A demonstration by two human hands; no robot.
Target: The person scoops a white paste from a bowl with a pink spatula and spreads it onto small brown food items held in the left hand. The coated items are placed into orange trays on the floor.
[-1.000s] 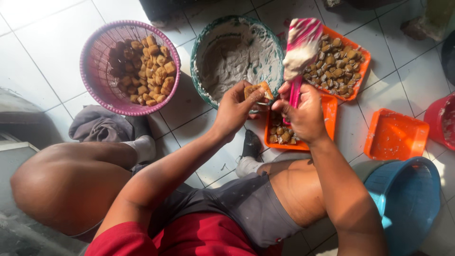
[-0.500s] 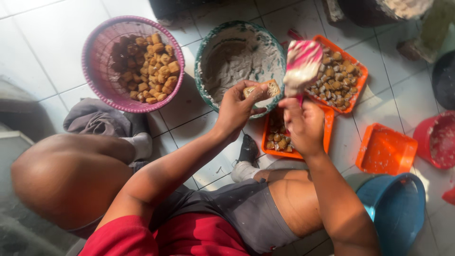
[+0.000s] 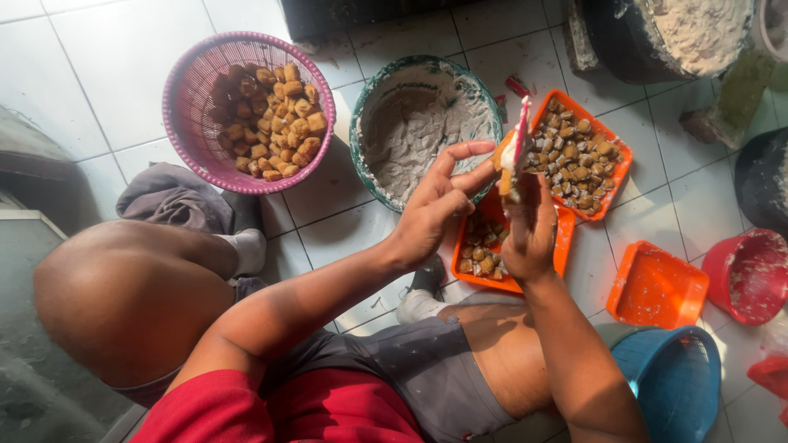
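Pink plastic forms the basket [image 3: 185, 131] at far left on the tiled floor [image 3: 90, 74], heaped with brown fried tofu cubes [image 3: 275, 115]; next to it stands a green-rimmed bowl [image 3: 365, 111] smeared with pale grey paste. In front of that bowl the left hand [image 3: 431, 209] pinches one tofu puff [image 3: 502, 152] between thumb and forefinger tips, the other fingers fanned loosely open. The puff looks light, spongy and easily crushed, probably a little greasy, so a gentle hold on its firmer side faces suits it better than a squeeze across the slit. Touching it from the right, the right hand [image 3: 532, 234] is closed round the handle of a pink spatula [image 3: 520, 131], whose paste-coated blade stands nearly upright against the puff. Both forearms rise from the lap and meet above an orange tray [image 3: 565, 238] of finished pieces; a second orange tray [image 3: 617, 176] lies further right, filled the same way. Beyond come an orange tray without pieces [image 3: 657, 287], a blue bucket [image 3: 673, 381] and a red bowl [image 3: 751, 275].
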